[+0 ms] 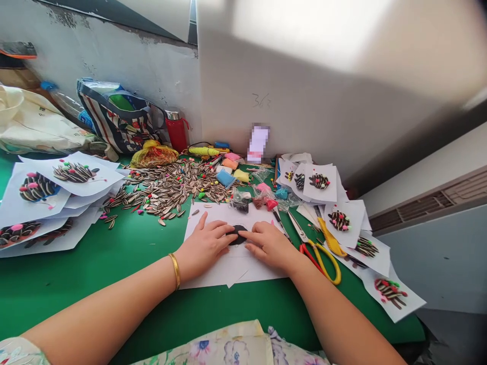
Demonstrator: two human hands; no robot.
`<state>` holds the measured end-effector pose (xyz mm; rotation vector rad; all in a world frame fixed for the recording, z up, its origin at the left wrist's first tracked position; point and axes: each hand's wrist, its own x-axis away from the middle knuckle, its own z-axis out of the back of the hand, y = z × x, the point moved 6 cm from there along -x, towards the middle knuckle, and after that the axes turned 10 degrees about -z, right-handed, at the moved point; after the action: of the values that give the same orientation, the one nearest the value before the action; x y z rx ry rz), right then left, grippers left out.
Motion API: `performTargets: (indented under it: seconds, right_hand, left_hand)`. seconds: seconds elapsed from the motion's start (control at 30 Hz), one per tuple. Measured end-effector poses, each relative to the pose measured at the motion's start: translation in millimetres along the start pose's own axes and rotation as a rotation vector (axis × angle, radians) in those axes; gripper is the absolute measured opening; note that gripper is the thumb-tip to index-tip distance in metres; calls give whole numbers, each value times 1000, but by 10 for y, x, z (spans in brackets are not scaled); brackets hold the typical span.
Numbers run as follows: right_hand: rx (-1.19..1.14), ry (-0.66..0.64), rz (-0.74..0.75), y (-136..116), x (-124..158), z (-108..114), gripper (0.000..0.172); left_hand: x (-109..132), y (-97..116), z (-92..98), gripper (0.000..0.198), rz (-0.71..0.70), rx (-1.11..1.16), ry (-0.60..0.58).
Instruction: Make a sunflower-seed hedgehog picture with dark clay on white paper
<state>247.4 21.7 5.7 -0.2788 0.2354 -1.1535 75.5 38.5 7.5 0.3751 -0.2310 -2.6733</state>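
Black disc (239, 241), perhaps clay, lies partly under fingers (222, 231).

Scissors (300, 228) flank the right grip (271, 246); bare tabletop (142, 248) gives passage at left.

Place: craft wkspc, home or wkshop unclear | green tbl (114, 268) by scuffed wall (163, 66) | striped seed pile (171, 185) | colored clay-like pcs (225, 178) | scissors (315, 249) | stacked seed pics (38, 187)

A green table (133, 253) bears striped seeds (171, 183), white paper (228, 268), scissors (304, 236).
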Motion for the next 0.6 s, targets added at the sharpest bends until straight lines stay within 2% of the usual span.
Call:
performTargets:
  seconds: [0.2, 0.4, 0.5, 0.6]
  right_hand:
    - [16, 13, 1, -48, -4, -11, 39]
    - [4, 30, -9, -52, -11, 7, 45]
    - [24, 40, -75, 2, -26, 13, 53]
    - [39, 31, -154, 76, -35, 15, 58]
  left_hand:
    - [4, 4, -38, 32, -25, -20, -11]
    - [11, 13, -60, 35, -60, -2, 12]
    - [0, 8, -54, 40, -62, 44, 9]
    - [-4, -55, 9, 48, 8, 61, 40]
